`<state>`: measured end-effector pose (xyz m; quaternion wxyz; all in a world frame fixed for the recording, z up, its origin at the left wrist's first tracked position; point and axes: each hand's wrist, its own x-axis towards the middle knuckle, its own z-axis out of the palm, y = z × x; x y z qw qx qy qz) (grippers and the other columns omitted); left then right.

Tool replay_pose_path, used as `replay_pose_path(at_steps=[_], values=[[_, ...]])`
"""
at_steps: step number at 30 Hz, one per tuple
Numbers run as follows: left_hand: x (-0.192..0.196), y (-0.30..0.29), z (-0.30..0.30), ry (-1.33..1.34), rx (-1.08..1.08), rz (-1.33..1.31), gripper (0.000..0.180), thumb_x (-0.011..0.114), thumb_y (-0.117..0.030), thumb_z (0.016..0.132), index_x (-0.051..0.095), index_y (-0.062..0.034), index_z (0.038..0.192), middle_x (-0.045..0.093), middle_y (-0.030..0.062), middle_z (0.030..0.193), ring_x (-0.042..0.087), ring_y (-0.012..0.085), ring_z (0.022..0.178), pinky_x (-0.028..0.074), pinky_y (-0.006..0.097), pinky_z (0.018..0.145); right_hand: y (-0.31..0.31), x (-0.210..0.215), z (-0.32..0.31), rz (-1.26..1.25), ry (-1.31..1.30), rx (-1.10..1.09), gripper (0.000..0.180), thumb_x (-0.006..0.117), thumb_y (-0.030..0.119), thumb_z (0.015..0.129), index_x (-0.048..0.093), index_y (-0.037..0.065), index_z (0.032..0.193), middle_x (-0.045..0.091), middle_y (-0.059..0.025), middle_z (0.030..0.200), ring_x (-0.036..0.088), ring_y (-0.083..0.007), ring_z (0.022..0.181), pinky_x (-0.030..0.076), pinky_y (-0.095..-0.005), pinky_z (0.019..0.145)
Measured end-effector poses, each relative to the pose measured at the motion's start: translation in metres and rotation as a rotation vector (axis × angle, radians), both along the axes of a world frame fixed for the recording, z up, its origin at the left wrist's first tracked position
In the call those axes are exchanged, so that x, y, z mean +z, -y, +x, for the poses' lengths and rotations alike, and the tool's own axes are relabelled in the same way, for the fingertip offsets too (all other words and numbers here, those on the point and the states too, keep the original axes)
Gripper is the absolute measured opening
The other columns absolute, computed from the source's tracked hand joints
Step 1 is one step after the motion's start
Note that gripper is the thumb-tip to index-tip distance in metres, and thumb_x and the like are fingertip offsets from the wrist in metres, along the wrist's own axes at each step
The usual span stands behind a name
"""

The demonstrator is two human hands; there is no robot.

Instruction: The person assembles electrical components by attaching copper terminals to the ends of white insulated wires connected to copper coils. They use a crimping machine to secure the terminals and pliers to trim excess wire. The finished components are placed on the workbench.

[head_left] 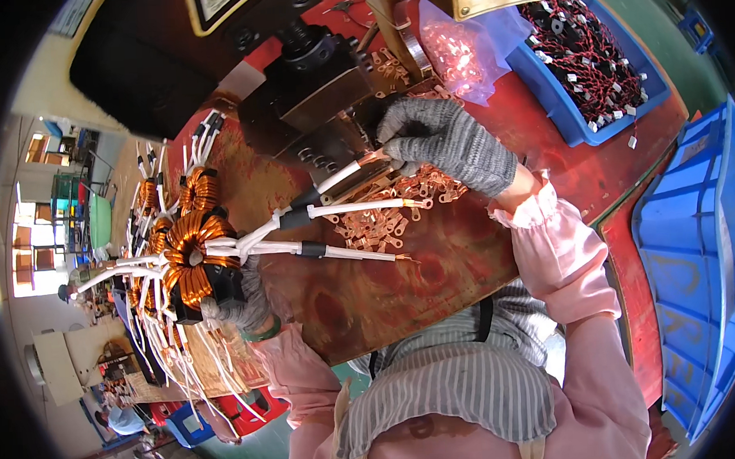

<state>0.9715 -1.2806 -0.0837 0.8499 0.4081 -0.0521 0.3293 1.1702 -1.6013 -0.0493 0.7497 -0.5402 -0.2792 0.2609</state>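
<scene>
My left hand (252,304), in a grey knit glove, is closed around a copper-wound toroid coil (191,274) on a black base. White-sleeved leads run from it to the right. My right hand (454,139), gloved alike, pinches a copper terminal lug (374,157) at the tip of the upper white lead (339,178), just in front of the dark press tooling (321,117). Fingers partly hide that joint. The middle lead (366,206) carries a ring lug. Bare copper strands show at the lower lead's (352,253) end.
Loose copper lugs (376,229) lie beneath the right hand. Several more coils (198,190) crowd the left. A plastic bag of lugs (458,57) and a blue bin (580,130) with red-black wires sit at far right. A blue crate (689,273) stands beside the red table.
</scene>
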Motion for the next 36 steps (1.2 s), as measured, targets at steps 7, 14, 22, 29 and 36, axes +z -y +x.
replay_pose_path(at_steps=[7,14,22,29,36], values=[[0.006,0.009,0.008,-0.059,0.095,0.045,0.077,0.068,-0.048,0.07,0.041,-0.0135,0.133,0.04,0.0091,0.136,0.036,0.0355,0.126,0.029,0.06,0.103,-0.008,0.003,0.009,0.038,-0.055,-0.043,0.011,0.062,0.002,0.082,0.061,-0.001,0.092,0.064,-0.0071,0.081,0.064,-0.0133,0.069,0.056,-0.0249,0.061],[0.005,0.006,0.009,-0.052,0.139,0.091,0.077,0.067,-0.049,0.073,0.04,-0.0109,0.134,0.04,0.0097,0.137,0.035,0.0347,0.128,0.027,0.059,0.104,-0.012,0.005,0.012,0.003,-0.086,-0.049,0.015,0.062,0.005,0.084,0.061,0.0,0.098,0.065,-0.0069,0.084,0.063,-0.0125,0.069,0.054,-0.0245,0.063],[0.003,0.0,0.006,-0.025,0.03,0.084,0.074,0.063,-0.049,0.076,0.04,-0.0115,0.135,0.042,0.0081,0.136,0.036,0.0317,0.128,0.033,0.058,0.101,-0.014,-0.002,0.017,-0.093,0.054,-0.137,0.014,0.063,0.006,0.084,0.061,0.0,0.096,0.065,-0.0054,0.082,0.062,-0.0107,0.069,0.053,-0.0233,0.062],[0.005,0.006,0.007,-0.03,0.03,0.138,0.075,0.064,-0.05,0.074,0.041,-0.0115,0.134,0.041,0.0085,0.136,0.036,0.0323,0.127,0.036,0.058,0.098,-0.014,-0.004,0.015,-0.076,0.091,-0.167,0.014,0.063,0.006,0.084,0.06,0.0,0.097,0.064,-0.0044,0.081,0.061,-0.0102,0.071,0.052,-0.0234,0.062],[0.001,0.0,0.005,-0.051,0.083,0.082,0.076,0.066,-0.051,0.072,0.043,-0.0117,0.133,0.041,0.0095,0.136,0.036,0.0334,0.127,0.031,0.058,0.102,-0.01,-0.01,0.015,-0.039,0.094,-0.39,0.016,0.067,0.008,0.08,0.062,0.0,0.093,0.065,-0.0066,0.077,0.06,-0.012,0.067,0.05,-0.0263,0.058]])
